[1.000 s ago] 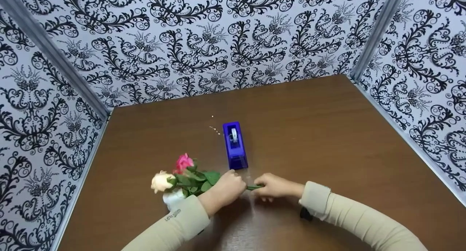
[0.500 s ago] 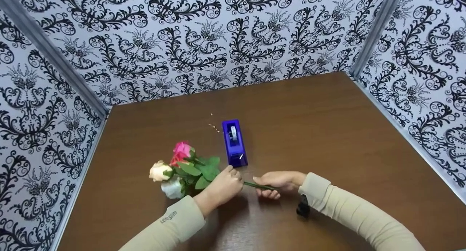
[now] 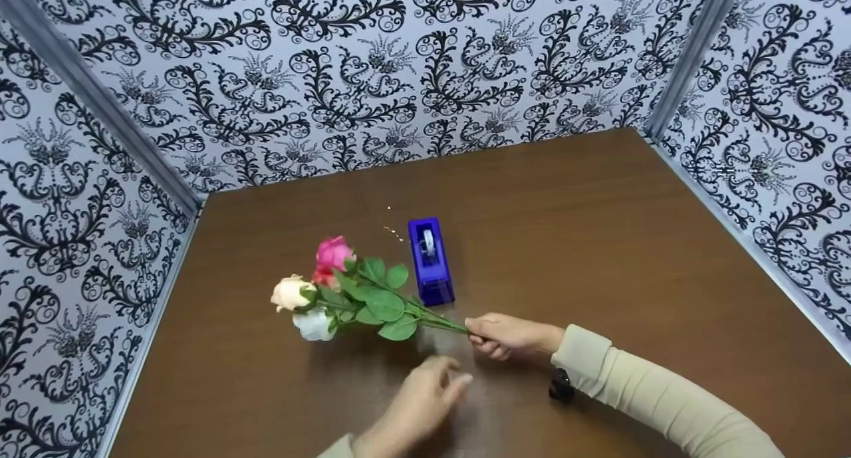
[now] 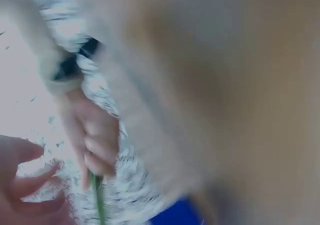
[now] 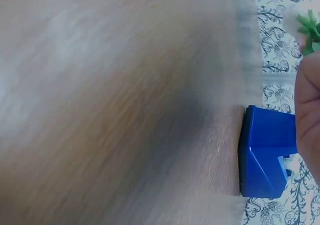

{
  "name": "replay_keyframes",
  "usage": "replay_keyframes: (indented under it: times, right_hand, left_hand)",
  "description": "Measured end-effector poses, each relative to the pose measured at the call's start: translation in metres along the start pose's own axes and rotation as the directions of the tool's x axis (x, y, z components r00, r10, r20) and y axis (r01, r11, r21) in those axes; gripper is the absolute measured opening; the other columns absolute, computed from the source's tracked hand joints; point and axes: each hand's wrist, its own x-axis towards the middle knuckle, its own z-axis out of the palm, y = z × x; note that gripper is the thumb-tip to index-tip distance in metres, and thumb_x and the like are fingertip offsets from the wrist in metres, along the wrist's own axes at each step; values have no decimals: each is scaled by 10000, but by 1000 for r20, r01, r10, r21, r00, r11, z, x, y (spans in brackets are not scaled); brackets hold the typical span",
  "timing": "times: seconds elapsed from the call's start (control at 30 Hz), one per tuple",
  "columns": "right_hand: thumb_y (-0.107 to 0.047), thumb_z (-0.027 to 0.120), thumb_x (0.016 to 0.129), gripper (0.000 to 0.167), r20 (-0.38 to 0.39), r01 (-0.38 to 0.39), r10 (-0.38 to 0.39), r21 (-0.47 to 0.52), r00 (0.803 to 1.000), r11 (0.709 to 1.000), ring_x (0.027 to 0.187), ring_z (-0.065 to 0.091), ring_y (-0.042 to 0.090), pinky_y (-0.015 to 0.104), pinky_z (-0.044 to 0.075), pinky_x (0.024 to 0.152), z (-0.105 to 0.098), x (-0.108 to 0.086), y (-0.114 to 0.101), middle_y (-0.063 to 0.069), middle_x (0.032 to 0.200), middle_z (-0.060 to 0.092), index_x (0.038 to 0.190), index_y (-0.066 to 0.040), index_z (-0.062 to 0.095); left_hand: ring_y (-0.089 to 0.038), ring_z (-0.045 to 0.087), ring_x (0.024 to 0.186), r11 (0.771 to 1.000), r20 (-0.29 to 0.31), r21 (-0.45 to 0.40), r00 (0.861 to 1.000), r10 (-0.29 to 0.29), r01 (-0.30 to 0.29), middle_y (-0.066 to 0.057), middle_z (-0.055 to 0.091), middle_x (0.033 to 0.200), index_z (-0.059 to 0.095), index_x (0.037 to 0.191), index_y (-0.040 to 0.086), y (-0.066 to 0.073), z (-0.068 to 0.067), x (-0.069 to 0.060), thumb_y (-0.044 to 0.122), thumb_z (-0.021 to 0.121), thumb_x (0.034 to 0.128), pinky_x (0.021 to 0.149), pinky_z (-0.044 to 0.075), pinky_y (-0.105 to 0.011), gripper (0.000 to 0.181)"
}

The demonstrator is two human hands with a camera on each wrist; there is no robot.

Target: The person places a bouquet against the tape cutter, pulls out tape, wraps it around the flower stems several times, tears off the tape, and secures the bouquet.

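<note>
A bunch of roses [image 3: 382, 303] with pink, red, cream and white heads is held by the lower stems in my right hand [image 3: 508, 335]. The heads point left, over the table. My left hand [image 3: 422, 395], blurred in the head view, is apart from the stems and below them, fingers loosely bent around nothing. In the left wrist view the right hand [image 4: 97, 135] grips a green stem [image 4: 99, 202], while the left fingers [image 4: 37, 182] show at the lower left. Just behind the stems stands a blue tape dispenser [image 3: 431, 262] with a roll of clear tape.
The brown wooden table [image 3: 598, 245] is bounded by patterned wall panels [image 3: 399, 79] at the back and both sides. Small bright specks [image 3: 393, 232] lie left of the dispenser. A black camera mount [image 3: 562, 385] hangs at the right wrist.
My left hand has let go of the stems and moved down toward the near edge. The right hand keeps its grip on them, and the flower heads have risen in the head view.
</note>
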Motion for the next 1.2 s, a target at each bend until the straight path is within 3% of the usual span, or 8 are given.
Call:
replay_keyframes:
  times: [0.03,0.1,0.2,0.3,0.43,0.63,0.9,1.2]
  right_hand:
    - [-394,285,998,395,0,8,-8,1,1000,1000,435,228,11,179,179,389,0,0,1,-85,551,266,728,-126,390]
    - [-379,282,1001,391,-11,11,-11,-5,1000,1000,434,229,11,181,176,387,1,0,4,-84,550,271,724,-125,390]
    - [-360,283,1005,390,-37,1,-2,-26,999,1000,430,241,11,200,169,385,4,2,9,-81,548,290,716,-124,399]
    - [-376,300,999,396,-43,1,-2,-40,999,999,429,255,9,202,174,384,6,6,12,-82,545,306,713,-123,407]
    - [-414,295,991,500,-12,30,-31,-70,999,997,425,300,7,175,235,390,6,10,12,-78,548,362,755,0,446]
    - [-354,302,1001,546,13,55,-55,-16,998,998,634,585,69,213,483,602,2,17,8,6,810,638,1110,144,495]
    - [-172,528,926,283,-148,71,-43,195,988,978,823,641,124,286,510,774,8,24,5,11,870,685,1108,35,590]
    - [-62,620,846,334,-332,123,-129,-41,934,992,745,665,144,260,522,731,17,20,5,231,938,658,1073,176,560]
  left_hand:
    - [-72,460,515,948,59,-257,982,-180,189,7,536,702,569,966,28,-3,4,0,252,568,890,461,383,-216,237]
    - [-37,387,439,686,139,-603,900,-412,407,20,490,601,527,943,4,-12,10,7,289,533,920,406,326,-189,286]
    - [-46,299,393,356,127,-856,820,-558,375,40,387,507,512,831,77,-20,20,22,292,492,941,401,250,-180,242]
    - [-33,233,388,243,65,-928,767,-638,281,73,297,464,531,759,152,-23,26,32,308,470,953,405,206,-175,257]
    - [-35,199,387,290,-14,-928,756,-654,234,78,247,441,496,718,164,-24,28,34,265,448,966,400,194,-171,272]
    - [-29,217,393,370,-45,-905,817,-575,211,84,246,429,372,586,169,-31,28,29,214,382,991,421,222,-165,407]
    - [-21,215,396,401,-24,-894,870,-492,202,84,259,422,460,575,106,-37,27,27,179,316,1009,438,221,-165,463]
    - [-15,184,396,423,24,-878,901,-433,226,94,233,445,349,595,162,-46,22,26,194,358,999,428,198,-159,405]
